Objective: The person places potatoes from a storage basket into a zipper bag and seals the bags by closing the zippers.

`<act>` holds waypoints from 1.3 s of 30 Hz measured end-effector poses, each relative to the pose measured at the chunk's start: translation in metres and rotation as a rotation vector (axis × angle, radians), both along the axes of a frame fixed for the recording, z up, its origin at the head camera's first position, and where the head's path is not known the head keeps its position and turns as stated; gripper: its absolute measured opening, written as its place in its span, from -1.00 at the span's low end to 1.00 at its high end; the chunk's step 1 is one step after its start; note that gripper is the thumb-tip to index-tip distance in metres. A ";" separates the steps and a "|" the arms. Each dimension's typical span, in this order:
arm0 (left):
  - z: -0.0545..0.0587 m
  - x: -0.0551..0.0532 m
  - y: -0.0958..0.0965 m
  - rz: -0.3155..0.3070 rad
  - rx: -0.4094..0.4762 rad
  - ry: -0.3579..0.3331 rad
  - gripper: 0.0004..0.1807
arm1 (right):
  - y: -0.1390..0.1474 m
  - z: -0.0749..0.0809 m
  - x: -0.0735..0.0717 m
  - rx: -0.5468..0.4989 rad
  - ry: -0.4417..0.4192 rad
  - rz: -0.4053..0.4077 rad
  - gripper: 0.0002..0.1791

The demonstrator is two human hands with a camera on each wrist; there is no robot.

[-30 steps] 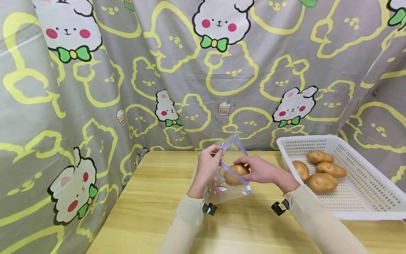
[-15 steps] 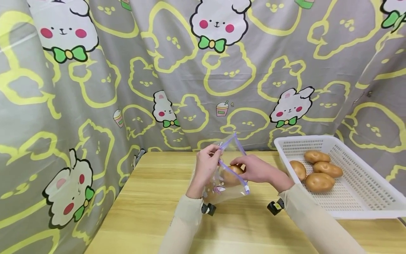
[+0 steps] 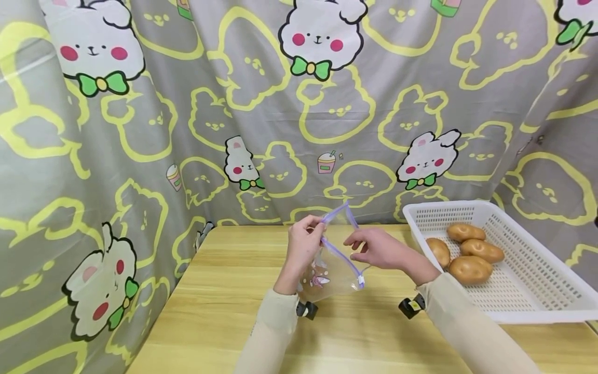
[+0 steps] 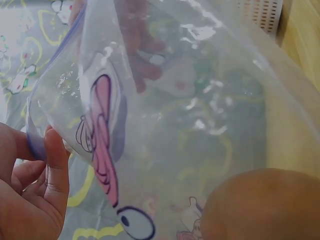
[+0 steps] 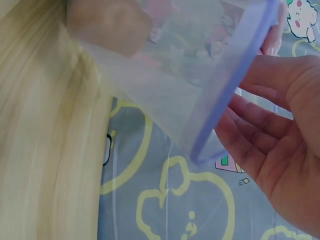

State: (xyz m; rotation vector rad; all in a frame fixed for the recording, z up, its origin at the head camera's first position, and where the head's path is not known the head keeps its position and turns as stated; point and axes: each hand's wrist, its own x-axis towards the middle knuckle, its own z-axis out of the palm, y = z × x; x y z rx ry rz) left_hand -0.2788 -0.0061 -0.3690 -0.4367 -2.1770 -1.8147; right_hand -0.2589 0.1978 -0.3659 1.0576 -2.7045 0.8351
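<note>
- The clear bag [image 3: 334, 270], its mouth edged with a purple strip [image 3: 337, 251], is held tilted above the wooden table [image 3: 224, 291], mouth spread toward the right.
- Inside the bag, down toward its closed end, lies a brown potato [image 4: 265, 207] (plainest in the wrist views).
- The left hand [image 3: 303, 241] pinches the bag's mouth edge between thumb and fingers.
- The right hand [image 3: 380, 248] is at the mouth, fingers loosely bent and parted from the thumb, holding nothing (whether it touches the strip, I cannot tell).
- Right of the bag, a white perforated basket [image 3: 537, 316] holds four more potatoes [image 3: 471, 270], grouped toward its left side.
- Behind the table hangs a grey patterned curtain [image 3: 275, 122].
</note>
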 end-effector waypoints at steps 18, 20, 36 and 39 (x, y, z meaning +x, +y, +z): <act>-0.004 0.003 -0.007 0.003 -0.009 -0.011 -0.89 | 0.053 0.012 0.014 -0.018 0.064 -0.090 -0.70; -0.005 0.003 -0.008 0.000 -0.001 -0.013 -0.89 | 0.066 0.015 0.018 0.006 0.048 -0.140 -0.70; -0.010 0.008 -0.010 0.000 0.018 -0.037 -0.89 | 0.174 -0.010 0.051 -0.002 0.228 -0.245 -0.59; -0.010 0.008 -0.011 -0.009 0.027 -0.047 -0.89 | 0.192 -0.020 0.056 0.033 0.218 -0.282 -0.57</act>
